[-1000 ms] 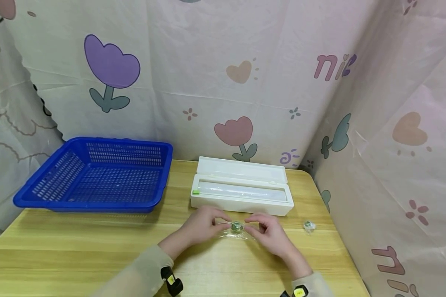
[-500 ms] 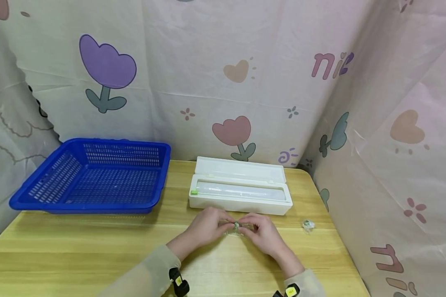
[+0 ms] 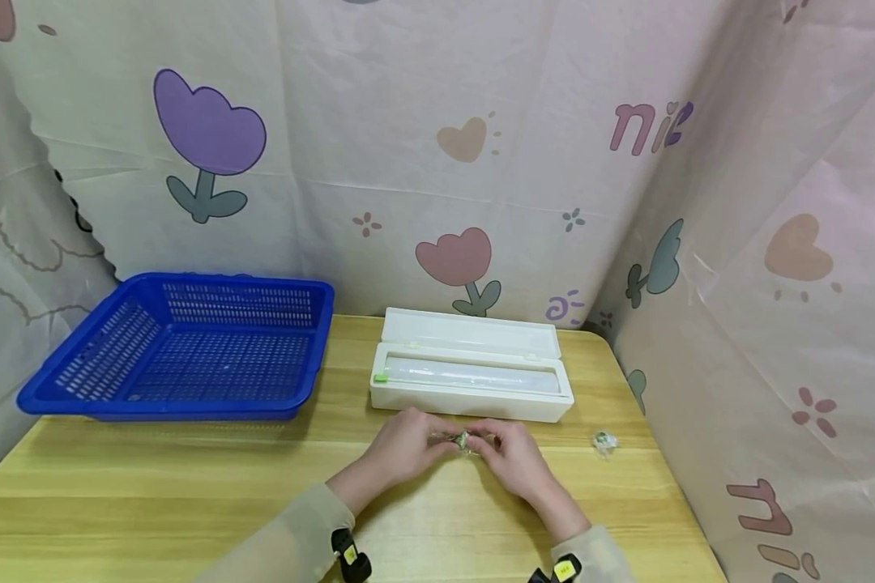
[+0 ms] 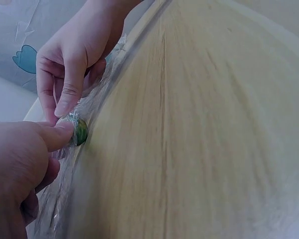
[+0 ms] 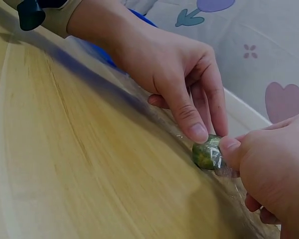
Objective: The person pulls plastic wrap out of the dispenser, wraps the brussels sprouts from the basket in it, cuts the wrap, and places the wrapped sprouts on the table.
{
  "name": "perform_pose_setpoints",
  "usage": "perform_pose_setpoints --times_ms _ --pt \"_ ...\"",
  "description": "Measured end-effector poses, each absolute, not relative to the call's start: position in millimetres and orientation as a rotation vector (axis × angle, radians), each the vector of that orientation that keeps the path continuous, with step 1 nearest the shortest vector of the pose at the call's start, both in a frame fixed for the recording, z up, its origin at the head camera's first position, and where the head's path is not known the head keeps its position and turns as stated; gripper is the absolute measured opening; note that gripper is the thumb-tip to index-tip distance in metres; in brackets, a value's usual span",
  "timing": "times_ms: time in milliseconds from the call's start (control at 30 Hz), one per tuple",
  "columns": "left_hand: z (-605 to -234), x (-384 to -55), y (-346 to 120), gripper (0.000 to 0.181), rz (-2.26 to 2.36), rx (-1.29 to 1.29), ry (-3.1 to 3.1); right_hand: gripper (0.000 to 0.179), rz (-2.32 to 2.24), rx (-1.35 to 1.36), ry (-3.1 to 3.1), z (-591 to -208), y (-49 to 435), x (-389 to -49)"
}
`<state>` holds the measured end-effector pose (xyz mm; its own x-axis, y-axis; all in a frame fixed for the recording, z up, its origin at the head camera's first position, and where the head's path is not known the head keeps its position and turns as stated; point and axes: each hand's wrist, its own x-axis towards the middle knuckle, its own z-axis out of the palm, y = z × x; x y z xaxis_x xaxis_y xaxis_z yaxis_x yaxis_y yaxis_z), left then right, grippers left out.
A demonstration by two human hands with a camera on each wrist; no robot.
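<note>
A small round green fruit [image 5: 206,154], covered in clear cling film [image 4: 60,184], sits between the two hands just above the tabletop. My left hand [image 3: 401,444] pinches the film at the fruit's left side with thumb and fingers. From the other side my right hand [image 3: 514,457] pinches the film, its thumb tip against the fruit. The fingers partly hide the fruit in the head view. Behind the hands is a white cling film box [image 3: 467,401] with its lid raised and a roll inside. A second small wrapped green fruit [image 3: 605,442] lies to the right.
A blue plastic basket [image 3: 189,407] stands at the back left of the wooden table [image 3: 153,494]. Printed cloth [image 3: 335,121] hangs behind and along the right side. Each wrist wears a black strap with a camera.
The hands have drawn closer together, gathering the film against the fruit, which was more exposed with film spread beneath it. The box and basket have stayed put.
</note>
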<state>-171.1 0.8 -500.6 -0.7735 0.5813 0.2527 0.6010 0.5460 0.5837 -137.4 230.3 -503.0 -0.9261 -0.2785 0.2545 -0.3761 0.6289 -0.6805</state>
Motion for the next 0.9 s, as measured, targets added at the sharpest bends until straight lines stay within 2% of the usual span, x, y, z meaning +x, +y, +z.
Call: perform_pose_setpoints --times_ms 267,467,700,900 --pt "-499.9 -171.1 -0.2 0.023 -1.041 -1.079 -2.726 0.014 1.123 0.633 -2.645 -507.5 230.0 -136.2" --pt "-500.3 -172.2 -0.8 0.022 -1.13 -1.023 -2.787 0.019 1.132 0.712 -2.595 -509.4 230.1 -135.4" --pt "-499.9 -172.4 -0.6 0.02 -1.08 -0.998 -2.78 0.028 1.089 0.666 -2.621 -507.4 227.4 -133.9" --pt "-497.2 -169.6 -0.4 0.024 -0.965 -1.084 -2.723 0.022 1.088 0.62 -2.652 -506.5 227.2 -136.0"
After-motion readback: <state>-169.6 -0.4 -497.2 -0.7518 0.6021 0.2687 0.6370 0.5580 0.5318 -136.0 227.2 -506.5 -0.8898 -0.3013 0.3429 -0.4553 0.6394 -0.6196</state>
